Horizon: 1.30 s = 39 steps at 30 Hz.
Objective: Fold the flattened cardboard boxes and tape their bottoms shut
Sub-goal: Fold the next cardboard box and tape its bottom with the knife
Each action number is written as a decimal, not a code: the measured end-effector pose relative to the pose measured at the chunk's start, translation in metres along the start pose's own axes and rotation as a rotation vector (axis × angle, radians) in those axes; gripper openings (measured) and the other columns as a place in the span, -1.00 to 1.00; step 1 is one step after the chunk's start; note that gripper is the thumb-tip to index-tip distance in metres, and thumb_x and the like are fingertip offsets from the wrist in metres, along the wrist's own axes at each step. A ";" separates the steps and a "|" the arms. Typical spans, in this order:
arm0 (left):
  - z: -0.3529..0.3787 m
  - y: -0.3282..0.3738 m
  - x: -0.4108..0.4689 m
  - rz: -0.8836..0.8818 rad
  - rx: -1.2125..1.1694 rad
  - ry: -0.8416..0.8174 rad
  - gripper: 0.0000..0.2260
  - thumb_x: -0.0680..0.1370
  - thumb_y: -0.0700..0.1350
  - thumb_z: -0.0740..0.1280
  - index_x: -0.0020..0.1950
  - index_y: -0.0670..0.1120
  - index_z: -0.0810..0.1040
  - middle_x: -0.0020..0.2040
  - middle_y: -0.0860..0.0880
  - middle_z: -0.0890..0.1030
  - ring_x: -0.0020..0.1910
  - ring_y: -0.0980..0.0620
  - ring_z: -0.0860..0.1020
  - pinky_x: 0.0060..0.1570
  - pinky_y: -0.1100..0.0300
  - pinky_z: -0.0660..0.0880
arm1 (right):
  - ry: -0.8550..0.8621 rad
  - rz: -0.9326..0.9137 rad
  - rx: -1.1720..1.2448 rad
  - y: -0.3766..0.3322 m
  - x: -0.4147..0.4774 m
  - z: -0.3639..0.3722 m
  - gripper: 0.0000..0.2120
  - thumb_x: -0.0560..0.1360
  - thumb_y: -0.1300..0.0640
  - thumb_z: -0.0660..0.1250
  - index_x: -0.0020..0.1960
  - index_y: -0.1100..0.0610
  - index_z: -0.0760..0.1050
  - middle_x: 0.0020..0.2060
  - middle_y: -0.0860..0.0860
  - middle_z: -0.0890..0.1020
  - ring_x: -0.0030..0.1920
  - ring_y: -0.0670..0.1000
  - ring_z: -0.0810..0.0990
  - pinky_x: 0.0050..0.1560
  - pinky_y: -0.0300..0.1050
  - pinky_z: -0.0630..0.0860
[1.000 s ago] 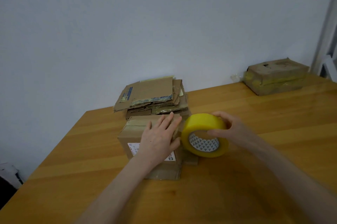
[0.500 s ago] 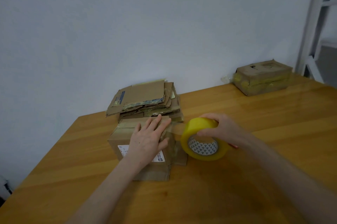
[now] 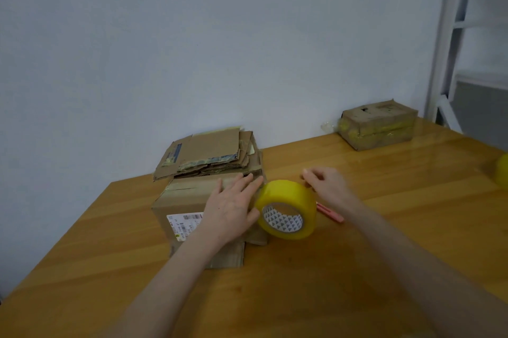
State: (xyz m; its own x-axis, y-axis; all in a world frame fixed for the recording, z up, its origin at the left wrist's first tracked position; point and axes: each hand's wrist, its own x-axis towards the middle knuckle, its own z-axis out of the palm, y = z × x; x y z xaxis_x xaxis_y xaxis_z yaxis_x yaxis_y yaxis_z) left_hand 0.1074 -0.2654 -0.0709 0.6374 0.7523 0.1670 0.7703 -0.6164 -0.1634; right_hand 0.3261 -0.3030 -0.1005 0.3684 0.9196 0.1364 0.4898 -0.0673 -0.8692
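On the wooden bench (image 3: 412,186), towards its far left, a folded cardboard box (image 3: 187,194) stands with a white shipping label (image 3: 184,223) on its near face. The left hand (image 3: 233,208) lies flat on the box's top, its grip spread, the fingers straight and pressing on the cardboard. Just to the right, against the box's right side, a yellow tape roll (image 3: 286,194) stands on edge with its patterned core facing the camera. The right hand (image 3: 327,186) hovers just behind the top of the roll. Its fingers are loosely curled and blurred, so it cannot be told whether the grip pinches a tape end, touches the roll or holds nothing. A pink cutter (image 3: 330,212) lies on the bench just right of the roll, partly hidden by the right wrist. Behind the box, by the wall, sits a stack of flattened cardboard boxes (image 3: 209,153). Far to the right, also near the wall, rests a box wrapped in yellow tape (image 3: 378,124) — well apart from both hands. A second yellow roll (image 3: 503,175) shows at the right edge, cut off there.
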 end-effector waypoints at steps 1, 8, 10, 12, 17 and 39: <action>0.000 0.002 0.001 -0.001 -0.003 -0.009 -0.45 0.60 0.10 0.11 0.54 0.14 -0.04 0.56 0.07 0.05 0.54 0.08 -0.03 0.49 -0.08 -0.10 | 0.051 0.028 -0.163 0.008 0.003 -0.004 -0.78 0.56 0.01 0.25 0.08 0.11 0.57 -0.05 0.00 0.62 -0.06 -0.03 0.56 0.03 -0.05 0.55; 0.002 0.005 0.000 -0.024 0.024 -0.044 -0.51 0.62 0.10 0.04 0.54 0.12 0.03 0.55 0.07 0.12 0.53 0.08 -0.01 0.49 -0.07 -0.06 | -0.078 0.282 -0.668 0.039 -0.009 -0.002 -0.77 0.51 0.04 0.32 0.11 0.12 0.54 -0.06 0.05 0.56 -0.05 0.05 0.54 -0.10 -0.10 0.51; 0.000 0.004 -0.001 -0.028 0.012 -0.048 -0.52 0.62 0.10 0.03 0.54 0.11 0.05 0.54 0.08 0.14 0.53 0.09 0.01 0.49 -0.05 -0.05 | -0.061 0.280 -0.625 0.043 -0.009 -0.002 -0.78 0.49 0.07 0.34 0.09 0.13 0.57 -0.05 0.07 0.59 -0.04 0.05 0.57 -0.07 -0.08 0.55; 0.000 0.004 -0.001 -0.029 -0.024 -0.037 -0.54 0.63 0.09 0.00 0.53 0.10 0.07 0.54 0.08 0.15 0.53 0.10 0.03 0.49 -0.03 -0.03 | -0.039 0.289 -0.495 0.043 -0.007 -0.006 -0.79 0.48 0.06 0.37 0.04 0.15 0.60 -0.15 0.05 0.61 -0.16 0.00 0.58 -0.23 -0.17 0.51; -0.020 0.014 0.003 -0.147 -0.554 0.295 -0.65 0.64 -0.02 0.12 0.42 -0.03 0.39 0.37 0.02 0.45 0.36 0.11 0.36 0.31 0.21 0.27 | 0.016 0.144 0.168 0.004 -0.012 -0.029 -0.92 0.47 0.21 0.37 -0.07 0.19 0.62 -0.41 -0.01 0.56 -0.42 -0.08 0.44 -0.39 -0.25 0.37; 0.005 -0.014 -0.002 -0.358 -0.308 0.303 -0.76 0.65 0.01 0.11 0.16 -0.07 0.47 -0.25 0.06 0.47 -0.35 0.08 0.44 -0.37 0.19 0.46 | -0.388 0.053 -0.018 -0.037 0.004 0.024 -0.56 0.40 -0.24 0.36 -0.02 0.14 0.58 -0.20 -0.01 0.64 -0.21 -0.07 0.61 -0.33 -0.30 0.44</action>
State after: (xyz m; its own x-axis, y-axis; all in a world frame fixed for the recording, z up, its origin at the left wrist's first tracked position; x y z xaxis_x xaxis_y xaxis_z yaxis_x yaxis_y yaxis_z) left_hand 0.0956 -0.2573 -0.0737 0.2774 0.8547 0.4388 0.8810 -0.4085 0.2386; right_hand 0.2909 -0.2876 -0.0792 0.0693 0.9925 -0.1007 0.4932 -0.1218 -0.8614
